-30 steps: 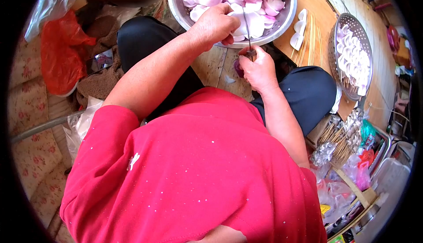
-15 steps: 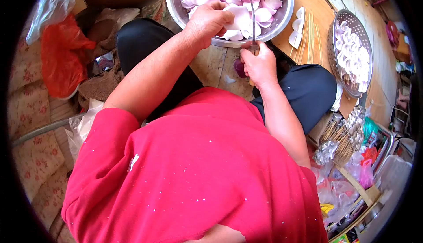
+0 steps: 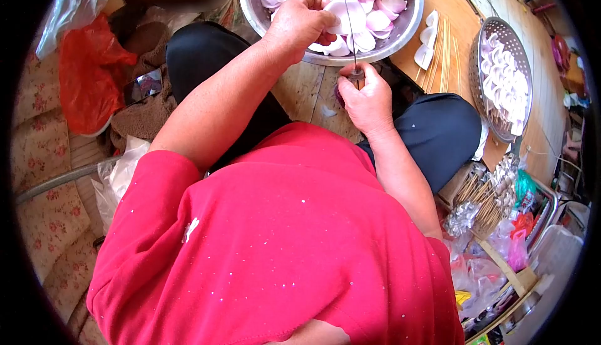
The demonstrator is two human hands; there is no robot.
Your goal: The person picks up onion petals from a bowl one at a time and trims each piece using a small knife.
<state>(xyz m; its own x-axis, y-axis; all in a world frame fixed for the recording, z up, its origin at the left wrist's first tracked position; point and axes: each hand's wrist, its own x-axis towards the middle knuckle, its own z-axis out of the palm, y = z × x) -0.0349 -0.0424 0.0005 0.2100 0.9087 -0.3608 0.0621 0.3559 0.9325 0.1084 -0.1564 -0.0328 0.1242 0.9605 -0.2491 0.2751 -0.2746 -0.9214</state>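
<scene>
A metal bowl (image 3: 250, 8) with holes in its wall holds many pink and white onion pieces (image 3: 379, 20). Over its near side, my left hand (image 3: 300, 25) pinches a pale onion piece (image 3: 349, 17) between thumb and fingers. My right hand (image 3: 368, 97) is closed round the handle of a knife (image 3: 353, 43), whose thin blade points away from me. Seen nearly edge-on, the blade lies across the onion piece; whether it cuts in cannot be made out. Something purple shows partly behind my right hand.
On a wooden board (image 3: 454, 7) at the right lie thin sticks (image 3: 446, 51) and skewered white pieces (image 3: 427, 41). An oval strainer (image 3: 474, 88) holds more such skewers. Foil-wrapped sticks (image 3: 476, 198) and plastic bags are at the lower right. A red bag (image 3: 91, 76) lies left.
The knife blade appeared broader half a second ago and now shows as a thin line, turned in my right hand. My left hand still holds the onion piece, slightly shifted.
</scene>
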